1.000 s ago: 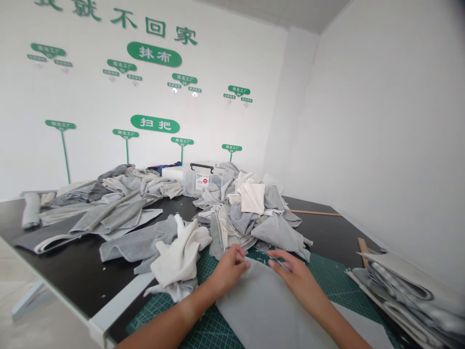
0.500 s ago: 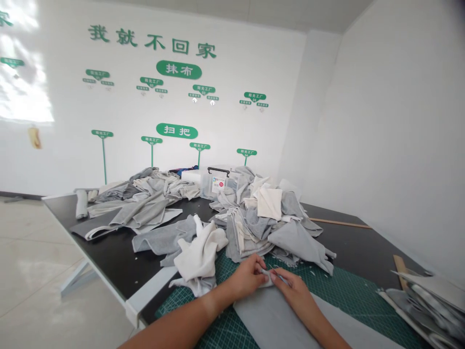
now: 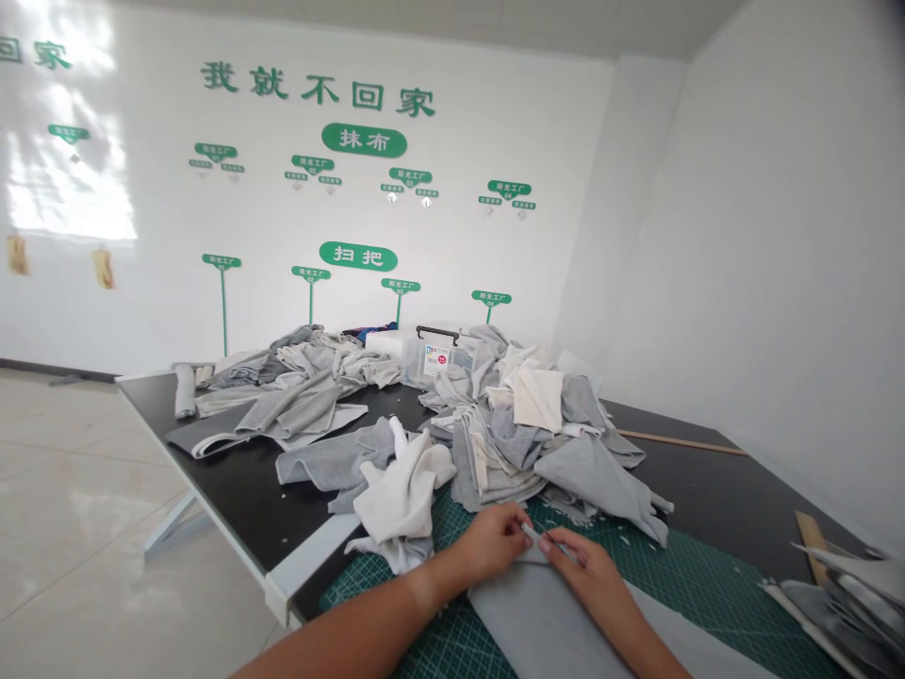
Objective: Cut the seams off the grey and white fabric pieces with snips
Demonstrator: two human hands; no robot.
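Observation:
A long grey cloth (image 3: 544,613) lies on the green cutting mat (image 3: 442,637), and its far end is raised between my hands. My left hand (image 3: 495,542) is closed, pinching the folded edge of that cloth between thumb and fingers. Close beside it, my right hand (image 3: 584,566) is closed around a slim pointed tool (image 3: 567,552) with a bluish-grey handle; its exact kind is too small to tell. The tool's thin tip is at the cloth's edge. My right fingertips touch the cloth as well.
A heap of grey and white cloths (image 3: 495,453) stands just beyond my hands, a crumpled white cloth (image 3: 406,490) to the left. Behind are a clear plastic box (image 3: 424,360) and another cloth pile (image 3: 283,377). At right lie stacked cloth pieces (image 3: 841,604) and a wooden strip (image 3: 810,542).
The view has turned slightly left, so everything sits farther right. My hands stay together at the cloth's edge, with small finger movements.

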